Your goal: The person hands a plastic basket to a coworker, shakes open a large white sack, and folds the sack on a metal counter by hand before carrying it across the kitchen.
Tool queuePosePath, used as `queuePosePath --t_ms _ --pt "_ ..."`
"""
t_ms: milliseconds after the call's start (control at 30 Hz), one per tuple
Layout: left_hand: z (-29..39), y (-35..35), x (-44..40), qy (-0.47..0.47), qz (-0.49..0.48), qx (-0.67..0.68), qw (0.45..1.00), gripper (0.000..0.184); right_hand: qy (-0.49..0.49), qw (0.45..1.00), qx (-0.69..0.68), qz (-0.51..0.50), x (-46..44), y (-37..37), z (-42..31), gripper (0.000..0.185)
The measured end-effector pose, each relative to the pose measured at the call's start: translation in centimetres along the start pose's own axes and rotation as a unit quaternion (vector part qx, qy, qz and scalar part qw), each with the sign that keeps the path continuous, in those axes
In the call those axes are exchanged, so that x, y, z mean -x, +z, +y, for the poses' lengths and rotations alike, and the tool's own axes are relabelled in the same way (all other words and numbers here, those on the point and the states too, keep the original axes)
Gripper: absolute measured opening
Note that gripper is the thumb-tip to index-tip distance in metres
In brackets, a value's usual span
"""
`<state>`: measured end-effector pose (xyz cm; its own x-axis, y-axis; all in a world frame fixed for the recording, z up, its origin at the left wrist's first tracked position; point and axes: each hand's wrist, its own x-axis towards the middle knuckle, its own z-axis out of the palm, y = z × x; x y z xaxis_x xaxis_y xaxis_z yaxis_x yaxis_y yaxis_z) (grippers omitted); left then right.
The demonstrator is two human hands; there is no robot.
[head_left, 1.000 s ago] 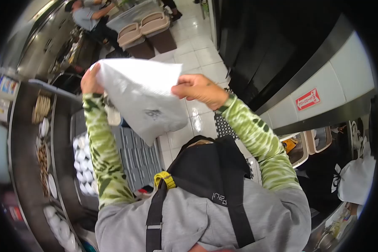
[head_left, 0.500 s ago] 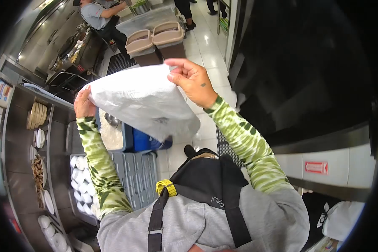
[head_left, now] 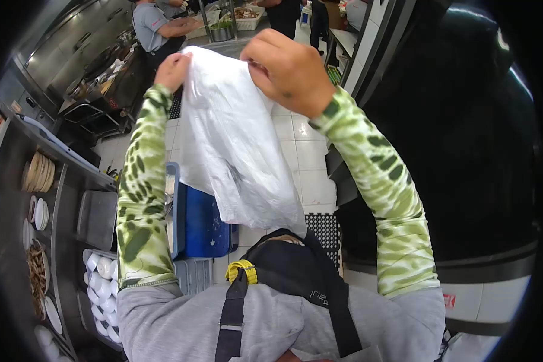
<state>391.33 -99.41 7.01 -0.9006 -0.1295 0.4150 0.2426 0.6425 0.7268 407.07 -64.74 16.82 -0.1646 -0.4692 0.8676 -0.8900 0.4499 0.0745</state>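
Observation:
A thin white plastic bag (head_left: 229,133) hangs stretched between my two hands, its lower part drooping toward my apron (head_left: 277,262). My left hand (head_left: 172,71) pinches the bag's upper left corner. On the other side, my right hand (head_left: 292,69) is closed at the upper right edge, its fingertips partly hidden behind the knuckles. Below the bag stands a deep blue bin (head_left: 205,226), partly covered by it. Beside that, a lighter blue tub (head_left: 176,208) shows only in part behind my left sleeve.
At left, a metal shelf holds stacked plates (head_left: 39,172) and a dish of brown strips (head_left: 37,274). White cups (head_left: 104,295) fill a rack near my left elbow. A co-worker (head_left: 154,27) stands at the far counter. Black matting (head_left: 323,241) lies on the tiled floor.
Both hands have risen and moved forward, and my left hand has come closer to the right. The bag now hangs longer and more upright. My view has shifted, showing more of the far counter.

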Motion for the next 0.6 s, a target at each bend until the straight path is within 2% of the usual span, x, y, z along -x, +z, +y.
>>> queuePosePath --t_ms 33,100,133,167,233,267,300,333,400,433,567,600 --pt "0.8 1.2 0.1 0.033 0.067 -0.011 0.997 0.067 0.013 0.999 0.029 -0.017 -1.0 1.4 1.7 0.011" --pt "1.3 3.2 -1.0 0.093 0.180 -0.006 0.979 0.064 0.041 0.994 0.082 -0.052 -2.4 4.2 4.9 0.011" --pt "4.9 4.1 0.7 0.112 0.165 0.095 0.975 0.063 0.053 0.991 0.098 -0.068 -3.0 5.3 6.4 0.010" --pt "7.4 5.2 2.3 0.143 0.187 0.122 0.964 0.060 0.059 0.989 0.112 -0.082 -3.5 6.1 7.6 0.010" --pt "12.9 7.7 6.9 0.207 0.227 0.105 0.946 0.062 0.063 0.982 0.142 -0.104 -5.0 7.5 10.1 0.011" --pt "15.0 9.0 8.8 0.187 0.221 0.044 0.956 0.071 0.065 0.983 0.142 -0.091 -5.9 8.1 11.2 0.011" --pt "15.3 10.8 9.3 0.269 0.237 -0.011 0.934 0.082 0.055 0.983 0.157 -0.082 -6.9 9.1 12.8 0.011" --pt "16.0 12.6 10.0 0.296 0.251 -0.066 0.919 0.091 0.045 0.981 0.171 -0.073 -8.0 10.3 14.7 0.013" --pt "16.3 15.6 11.2 0.243 0.240 -0.104 0.934 0.096 0.027 0.982 0.179 -0.050 -10.1 11.2 17.3 0.019" --pt "15.3 16.9 11.2 0.228 0.236 -0.119 0.937 0.097 0.097 0.976 0.150 -0.125 -11.5 8.6 16.6 0.019" --pt "9.6 19.7 10.3 0.186 0.216 -0.083 0.955 0.097 0.018 0.957 0.262 -0.122 -16.0 9.6 21.4 0.020" --pt "8.8 20.0 9.8 0.184 0.217 -0.095 0.954 0.097 0.032 0.958 0.264 -0.106 -16.5 9.2 22.5 0.021"
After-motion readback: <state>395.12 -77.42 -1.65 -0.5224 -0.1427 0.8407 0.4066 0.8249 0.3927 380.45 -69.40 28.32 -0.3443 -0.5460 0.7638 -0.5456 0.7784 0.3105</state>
